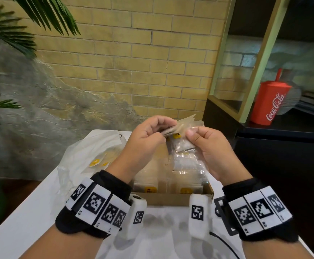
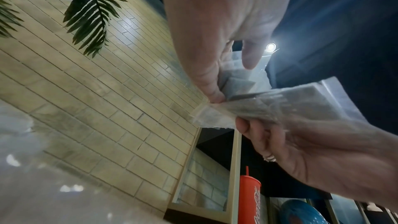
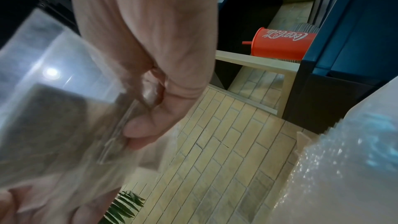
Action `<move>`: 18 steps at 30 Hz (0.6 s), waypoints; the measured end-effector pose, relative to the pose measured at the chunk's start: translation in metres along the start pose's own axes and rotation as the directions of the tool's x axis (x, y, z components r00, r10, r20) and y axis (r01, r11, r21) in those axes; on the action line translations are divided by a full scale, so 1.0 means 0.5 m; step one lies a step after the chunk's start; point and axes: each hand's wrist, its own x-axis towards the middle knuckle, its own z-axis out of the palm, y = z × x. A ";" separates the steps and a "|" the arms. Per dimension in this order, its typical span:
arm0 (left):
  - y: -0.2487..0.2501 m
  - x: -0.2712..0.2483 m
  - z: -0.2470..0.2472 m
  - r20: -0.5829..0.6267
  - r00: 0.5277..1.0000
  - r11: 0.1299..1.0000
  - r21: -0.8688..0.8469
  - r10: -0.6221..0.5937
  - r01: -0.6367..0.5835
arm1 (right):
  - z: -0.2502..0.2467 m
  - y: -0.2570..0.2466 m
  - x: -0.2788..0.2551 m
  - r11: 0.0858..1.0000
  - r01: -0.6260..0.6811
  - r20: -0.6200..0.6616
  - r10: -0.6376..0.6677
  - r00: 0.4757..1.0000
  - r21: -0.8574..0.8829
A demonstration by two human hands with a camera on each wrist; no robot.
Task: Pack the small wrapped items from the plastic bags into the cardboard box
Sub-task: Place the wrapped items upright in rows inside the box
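Both hands, left hand [image 1: 148, 135] and right hand [image 1: 206, 144], pinch wrapped items [image 1: 180, 126] above the mostly filled cardboard box [image 1: 171, 198] (plastic bag [image 1: 88, 146], centre-left, still holds some).

A yellow brick wall [image 1: 137, 53] stands behind the white desk [image 1: 21, 221], its lower left part grey plaster [image 1: 40, 94]. Palm fronds [image 1: 12, 30] hang at left. At right, a dark shelf [image 1: 283, 128] carries a red cup [image 1: 269, 103]. A ceiling lamp [image 2: 270, 47] shines overhead.
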 end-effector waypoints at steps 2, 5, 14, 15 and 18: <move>-0.002 0.001 -0.001 -0.007 1.000 0.999 -0.034 -0.018 0.018 | -0.001 0.001 0.001 0.999 0.017 -0.014 -0.018 1.000 -0.027; -0.003 0.002 0.001 -0.045 0.999 0.998 -0.055 -0.017 0.014 | -0.002 0.002 0.005 0.995 0.023 -0.045 -0.027 0.999 -0.092; -0.011 0.012 -0.010 -0.384 0.918 0.995 0.031 0.099 -0.095 | -0.007 0.004 0.010 0.981 0.048 -0.072 -0.063 0.995 -0.187; -0.010 0.013 -0.013 -0.418 0.904 0.995 0.008 0.094 -0.100 | -0.009 0.004 0.010 0.980 0.047 -0.079 -0.063 0.995 -0.192; -0.010 0.018 -0.023 -0.485 0.873 0.992 -0.077 0.053 -0.103 | -0.017 0.006 0.011 0.979 0.030 -0.109 -0.053 0.993 -0.202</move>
